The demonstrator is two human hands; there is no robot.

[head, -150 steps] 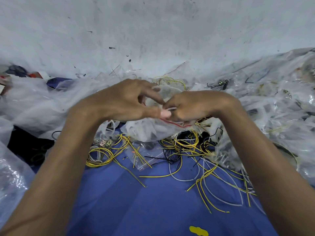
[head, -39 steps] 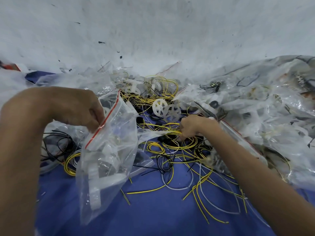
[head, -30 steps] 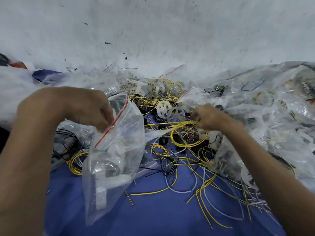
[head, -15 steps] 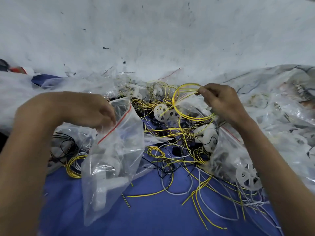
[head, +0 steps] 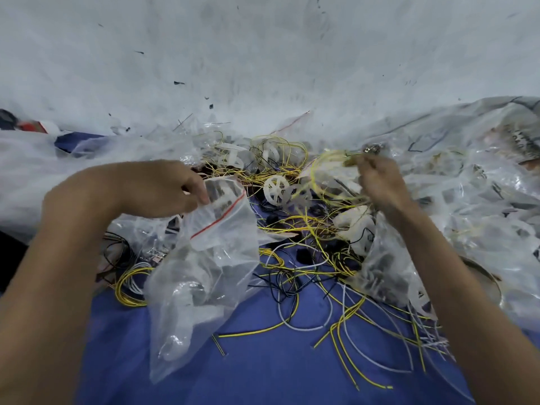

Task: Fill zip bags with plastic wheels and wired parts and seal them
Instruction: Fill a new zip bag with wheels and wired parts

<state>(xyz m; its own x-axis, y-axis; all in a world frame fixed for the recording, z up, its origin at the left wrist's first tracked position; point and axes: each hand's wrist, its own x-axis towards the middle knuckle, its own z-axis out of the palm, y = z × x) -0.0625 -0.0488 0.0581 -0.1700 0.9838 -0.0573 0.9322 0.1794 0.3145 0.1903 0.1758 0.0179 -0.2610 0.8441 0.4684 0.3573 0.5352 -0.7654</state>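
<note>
I am at the filling step: my left hand (head: pixel 157 191) holds the zip bag (head: pixel 204 264) above the blue worktop (head: pixel 263 369), fingers (head: pixel 201 192) pinched on its lip by the red zip line (head: pixel 217 222), while my right hand (head: pixel 382 182) pinches a coiled yellow wired part (head: pixel 317 173) lifted over the pile (head: pixel 306 229), near a white plastic wheel (head: pixel 276 190). Next, I judge, the coil must cross to the bag's mouth, which looks barely parted and wants spreading. The bag is clear, crumpled and limp, with pale parts low inside, not sealed.
</note>
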